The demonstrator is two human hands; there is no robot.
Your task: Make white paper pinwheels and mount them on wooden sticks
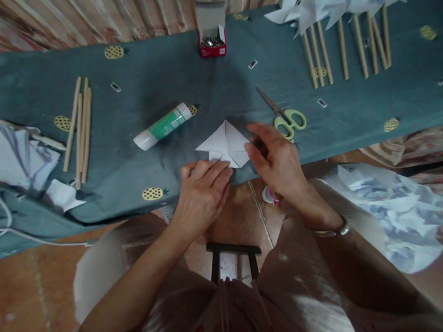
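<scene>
A folded white paper square [225,143] lies near the front edge of the teal cloth-covered table [155,84]. My left hand [202,192] rests on its near corner with fingers stretched flat and pressing the paper. My right hand [276,159] is at the paper's right corner, fingers curled and pinching its edge. A glue stick [163,125] lies to the left of the paper. Green-handled scissors [284,116] lie just beyond my right hand.
Wooden sticks [80,128] lie at the left, beside white paper [14,155]. A red box of pins [212,41] stands at the back. Finished paper pinwheels on sticks [342,21] fill the back right. Paper scraps [403,214] lie on the floor at right.
</scene>
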